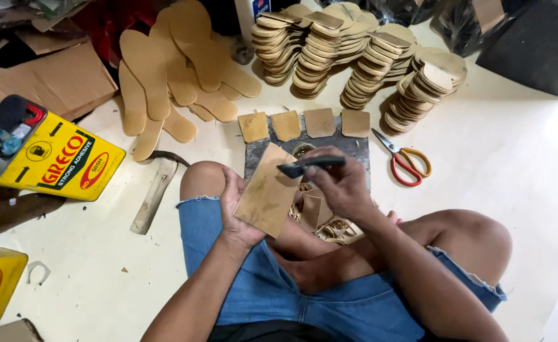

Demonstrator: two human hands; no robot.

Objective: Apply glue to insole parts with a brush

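A: What is seen nearest the camera?

B: Blue denim shorts (304, 297) and bare knees are seen, the person being seated on a pale floor (519, 164). A tan sheet piece (267, 190) is held in the left hand (240, 212), the fingers being wrapped behind its lower left edge, so that it is kept tilted over the lap.

A: And the other hand?

B: A dark knife-like tool (309, 166) is gripped in the right hand (341, 187), pinched between thumb and fingers, and its tip is laid at the upper right edge of the tan sheet piece. Curled offcuts (320, 218) are gathered just below, between the legs.

A: What is found a little farther out?

B: A grey slab (355, 147) is set before the knees, and four small tan squares (303, 123) are lined along its far edge. Red-and-orange scissors (407, 163) are laid to its right, apart from it. A hammer (155, 190) is left beside the left knee, and a yellow adhesive can (57, 158) is lying on its side farther left.

A: And at the far end?

B: Flat tan insoles (177, 69) are spread at the upper left, and stacked insole piles (355, 57) are ranged across the top. Cardboard (51, 79) is seen in the left corner.
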